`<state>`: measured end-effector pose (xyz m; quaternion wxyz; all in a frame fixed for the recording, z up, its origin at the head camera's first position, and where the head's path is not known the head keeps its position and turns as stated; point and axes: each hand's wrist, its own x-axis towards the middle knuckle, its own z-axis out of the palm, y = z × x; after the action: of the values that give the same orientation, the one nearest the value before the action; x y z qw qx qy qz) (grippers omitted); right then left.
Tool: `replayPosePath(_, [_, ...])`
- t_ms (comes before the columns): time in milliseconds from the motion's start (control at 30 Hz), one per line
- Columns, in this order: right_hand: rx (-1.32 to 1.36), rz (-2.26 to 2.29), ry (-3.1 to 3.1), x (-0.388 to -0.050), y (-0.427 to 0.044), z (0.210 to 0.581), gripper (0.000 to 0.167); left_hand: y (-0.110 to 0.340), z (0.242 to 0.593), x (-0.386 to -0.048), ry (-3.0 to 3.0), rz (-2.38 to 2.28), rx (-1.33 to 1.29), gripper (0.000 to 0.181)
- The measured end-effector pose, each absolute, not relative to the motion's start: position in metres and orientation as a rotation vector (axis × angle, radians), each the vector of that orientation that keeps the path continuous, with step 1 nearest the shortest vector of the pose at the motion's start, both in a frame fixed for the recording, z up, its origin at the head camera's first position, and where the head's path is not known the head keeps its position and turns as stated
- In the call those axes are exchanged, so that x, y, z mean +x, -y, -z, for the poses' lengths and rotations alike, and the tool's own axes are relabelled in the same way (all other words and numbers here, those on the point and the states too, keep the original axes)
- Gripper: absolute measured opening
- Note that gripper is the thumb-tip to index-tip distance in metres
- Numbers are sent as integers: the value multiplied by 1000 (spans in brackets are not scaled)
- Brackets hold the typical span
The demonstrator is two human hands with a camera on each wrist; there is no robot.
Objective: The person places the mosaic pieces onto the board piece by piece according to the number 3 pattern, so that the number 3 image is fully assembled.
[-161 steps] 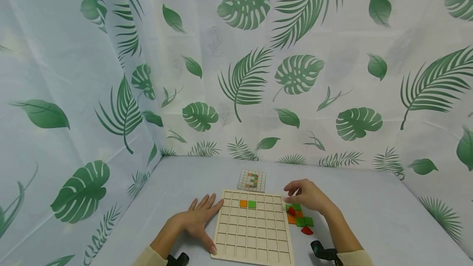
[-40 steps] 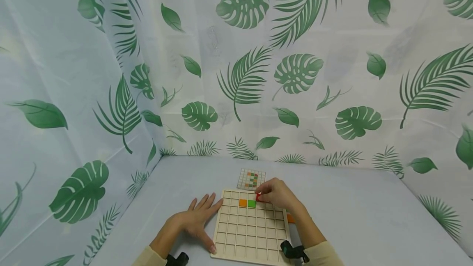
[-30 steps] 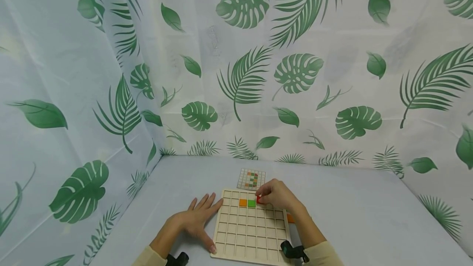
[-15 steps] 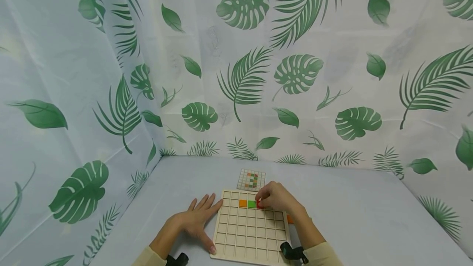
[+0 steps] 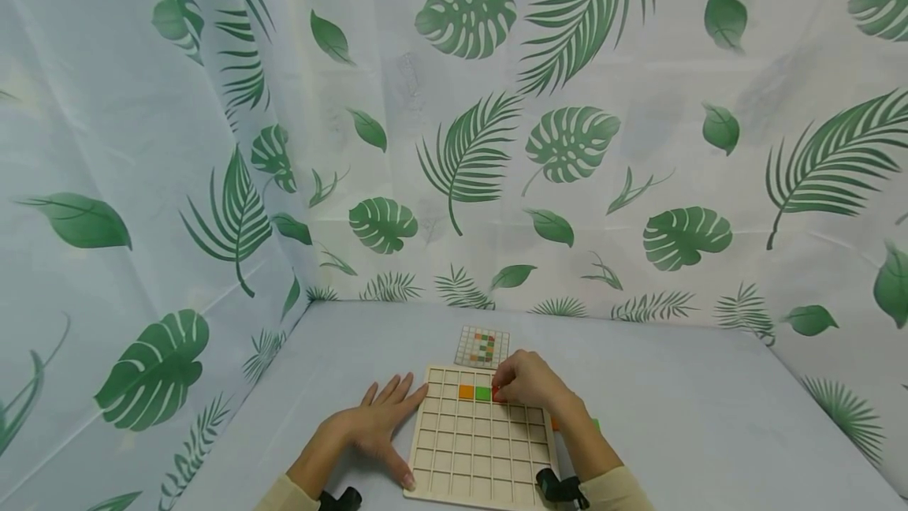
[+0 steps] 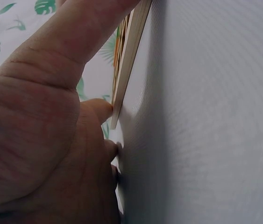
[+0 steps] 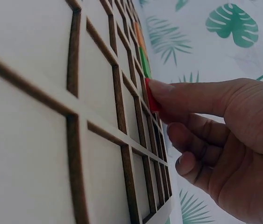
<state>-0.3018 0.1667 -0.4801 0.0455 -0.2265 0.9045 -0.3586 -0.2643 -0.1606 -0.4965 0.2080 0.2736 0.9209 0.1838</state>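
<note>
A card (image 5: pixel 482 346) lies behind the grid board (image 5: pixel 464 464); on it two tiles (image 5: pixel 466 392) sit side by side, a third piece (image 7: pixel 152 96) right of them in the right hand (image 5: pixel 530 381); more pieces (image 5: pixel 556 423) lie past the board's right edge, the left hand (image 5: pixel 372 426) at its left

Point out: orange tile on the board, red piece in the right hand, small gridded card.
Orange tile (image 5: pixel 466 392): head view, middle of its top face.
Red piece (image 7: pixel 151 98): right wrist view, its uncovered part.
Gridded card (image 5: pixel 482 346): head view, middle of its printed face.
</note>
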Motion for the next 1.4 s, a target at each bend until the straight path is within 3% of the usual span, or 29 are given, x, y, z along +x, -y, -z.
replayPosePath(800, [-677,1030,-2840,-298,-164,481,2,159,493,-259,-2558,-504,766,140])
replayPosePath(1167, [-519,1119,-2960,-302,-184,469,24,158,490,-259,-2554,-504,785,139])
replayPosePath(1400, [-466,1101,-2990,-303,-197,466,24,159,489,-259,-2546,-522,790,139])
